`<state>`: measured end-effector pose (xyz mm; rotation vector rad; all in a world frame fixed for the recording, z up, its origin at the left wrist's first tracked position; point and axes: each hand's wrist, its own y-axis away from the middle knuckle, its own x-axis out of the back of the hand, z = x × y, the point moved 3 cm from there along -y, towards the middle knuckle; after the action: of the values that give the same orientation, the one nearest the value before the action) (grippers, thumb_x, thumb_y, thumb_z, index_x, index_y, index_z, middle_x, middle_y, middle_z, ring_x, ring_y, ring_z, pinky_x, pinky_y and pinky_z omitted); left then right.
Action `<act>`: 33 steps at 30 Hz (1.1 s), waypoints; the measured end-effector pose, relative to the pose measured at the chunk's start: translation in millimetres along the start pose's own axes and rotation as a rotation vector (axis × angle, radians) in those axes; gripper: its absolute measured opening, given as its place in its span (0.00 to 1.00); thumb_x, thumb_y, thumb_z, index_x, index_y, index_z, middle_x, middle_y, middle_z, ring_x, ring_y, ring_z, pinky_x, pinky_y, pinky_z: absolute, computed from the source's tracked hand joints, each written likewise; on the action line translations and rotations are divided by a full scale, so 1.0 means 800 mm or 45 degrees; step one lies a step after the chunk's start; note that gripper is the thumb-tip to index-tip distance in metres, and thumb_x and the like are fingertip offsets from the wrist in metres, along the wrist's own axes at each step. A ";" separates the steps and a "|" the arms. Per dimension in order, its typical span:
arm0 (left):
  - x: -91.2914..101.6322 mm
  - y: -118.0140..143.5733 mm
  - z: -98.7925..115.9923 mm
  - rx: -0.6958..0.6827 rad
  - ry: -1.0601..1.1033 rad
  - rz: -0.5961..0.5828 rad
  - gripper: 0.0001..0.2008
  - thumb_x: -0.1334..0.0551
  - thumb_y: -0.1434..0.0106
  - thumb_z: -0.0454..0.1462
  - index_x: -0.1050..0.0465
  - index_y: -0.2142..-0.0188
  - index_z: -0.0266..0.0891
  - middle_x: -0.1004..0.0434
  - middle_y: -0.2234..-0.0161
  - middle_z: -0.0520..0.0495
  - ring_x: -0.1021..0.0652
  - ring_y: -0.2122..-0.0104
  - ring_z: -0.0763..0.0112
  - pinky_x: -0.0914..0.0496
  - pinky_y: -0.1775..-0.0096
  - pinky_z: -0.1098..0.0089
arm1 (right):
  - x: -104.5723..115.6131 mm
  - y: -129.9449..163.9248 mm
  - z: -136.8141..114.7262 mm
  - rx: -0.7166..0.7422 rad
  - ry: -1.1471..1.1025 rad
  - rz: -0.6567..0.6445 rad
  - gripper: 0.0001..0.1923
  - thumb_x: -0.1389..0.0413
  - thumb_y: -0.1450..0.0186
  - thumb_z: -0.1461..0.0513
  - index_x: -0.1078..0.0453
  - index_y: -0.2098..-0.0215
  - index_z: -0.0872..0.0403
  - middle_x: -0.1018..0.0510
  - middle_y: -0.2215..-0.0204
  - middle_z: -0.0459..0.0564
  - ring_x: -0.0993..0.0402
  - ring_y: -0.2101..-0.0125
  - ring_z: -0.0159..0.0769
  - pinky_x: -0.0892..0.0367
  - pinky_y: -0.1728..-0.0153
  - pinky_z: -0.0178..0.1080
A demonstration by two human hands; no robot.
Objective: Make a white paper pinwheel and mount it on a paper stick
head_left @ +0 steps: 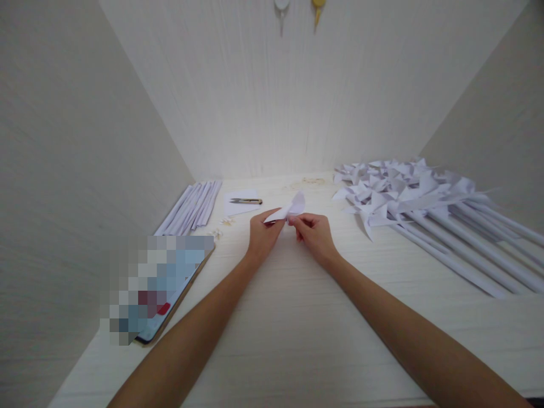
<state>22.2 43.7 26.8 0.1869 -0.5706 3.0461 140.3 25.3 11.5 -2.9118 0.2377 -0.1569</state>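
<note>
Above the middle of the table, a white paper pinwheel head (293, 207) is held between both hands. My left hand (264, 235) is closed around its left side, thumb and fingers pinching the folded paper. With its fingertips pressed together, my right hand (313, 231) grips the pinwheel's lower right edge near the centre. Whether a small fastener sits in the right fingertips is too small to tell. Just beyond the left hand, thread snips (246, 201) lie on a few white paper squares (238, 211).
Finished paper pinwheels (382, 192) with rolled paper sticks (459, 249) are piled at the right. Rolled paper tubes (191, 207) lie at the left, behind a phone (187, 289). Small pale pieces (226, 221) lie near the tubes. Walls enclose the table (272, 340).
</note>
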 end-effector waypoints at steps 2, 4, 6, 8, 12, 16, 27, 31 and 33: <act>0.002 -0.001 -0.001 0.017 0.015 0.014 0.08 0.39 0.52 0.35 0.24 0.72 0.34 0.24 0.75 0.50 0.28 0.74 0.73 0.34 0.71 0.74 | 0.006 -0.002 -0.001 0.064 0.097 0.136 0.12 0.43 0.51 0.56 0.37 0.82 0.55 0.38 0.88 0.40 0.45 0.85 0.26 0.47 0.83 0.32; 0.004 -0.002 -0.002 0.036 0.031 0.031 0.09 0.38 0.53 0.36 0.24 0.72 0.34 0.23 0.74 0.49 0.27 0.72 0.72 0.33 0.69 0.72 | 0.013 -0.004 -0.003 0.135 0.188 0.277 0.13 0.39 0.55 0.57 0.38 0.79 0.55 0.36 0.83 0.41 0.42 0.81 0.27 0.45 0.79 0.32; 0.004 -0.003 -0.003 0.062 0.047 0.022 0.09 0.38 0.54 0.36 0.24 0.72 0.34 0.23 0.73 0.48 0.26 0.71 0.70 0.32 0.68 0.71 | 0.018 -0.006 -0.004 0.159 0.238 0.348 0.17 0.38 0.58 0.58 0.37 0.73 0.55 0.33 0.77 0.44 0.38 0.75 0.29 0.42 0.75 0.33; 0.002 -0.003 -0.005 0.098 0.078 -0.014 0.10 0.39 0.53 0.36 0.24 0.70 0.34 0.22 0.72 0.48 0.25 0.71 0.69 0.32 0.67 0.69 | 0.019 -0.009 -0.003 0.148 0.201 0.250 0.19 0.38 0.57 0.57 0.35 0.69 0.55 0.29 0.72 0.46 0.35 0.71 0.32 0.40 0.71 0.34; -0.004 -0.003 -0.012 0.134 0.160 -0.109 0.10 0.39 0.53 0.35 0.24 0.70 0.34 0.22 0.72 0.48 0.24 0.70 0.68 0.31 0.65 0.68 | 0.012 -0.011 -0.002 0.129 0.016 -0.079 0.15 0.40 0.54 0.57 0.32 0.70 0.56 0.26 0.72 0.47 0.32 0.71 0.34 0.38 0.69 0.37; -0.004 -0.004 -0.017 0.134 0.201 -0.114 0.10 0.39 0.54 0.35 0.24 0.70 0.34 0.22 0.72 0.48 0.24 0.70 0.68 0.31 0.65 0.68 | 0.011 -0.009 -0.003 0.114 -0.049 -0.095 0.13 0.39 0.54 0.58 0.30 0.72 0.57 0.25 0.74 0.47 0.32 0.72 0.34 0.37 0.70 0.37; 0.001 -0.004 -0.010 0.050 0.101 -0.118 0.09 0.37 0.54 0.35 0.24 0.71 0.35 0.22 0.70 0.46 0.24 0.68 0.67 0.32 0.63 0.68 | 0.015 -0.009 -0.002 0.036 -0.125 -0.034 0.08 0.38 0.56 0.61 0.28 0.77 0.56 0.27 0.81 0.43 0.35 0.78 0.30 0.39 0.73 0.35; 0.001 -0.003 -0.010 0.064 0.100 -0.112 0.09 0.37 0.54 0.36 0.24 0.72 0.35 0.22 0.71 0.46 0.24 0.68 0.67 0.32 0.63 0.68 | 0.016 -0.009 -0.002 0.037 -0.129 -0.020 0.08 0.38 0.56 0.61 0.27 0.78 0.56 0.27 0.82 0.43 0.35 0.79 0.29 0.39 0.73 0.35; -0.001 -0.002 -0.010 0.090 0.137 -0.119 0.10 0.37 0.55 0.36 0.24 0.71 0.34 0.22 0.72 0.46 0.25 0.70 0.68 0.32 0.64 0.68 | 0.016 -0.010 0.000 0.053 -0.140 -0.007 0.08 0.38 0.56 0.61 0.27 0.78 0.57 0.26 0.81 0.44 0.34 0.79 0.30 0.38 0.72 0.36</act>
<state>22.4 48.5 19.6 0.0501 -0.4348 2.9658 154.1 31.2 14.2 -2.8686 0.2057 -0.0021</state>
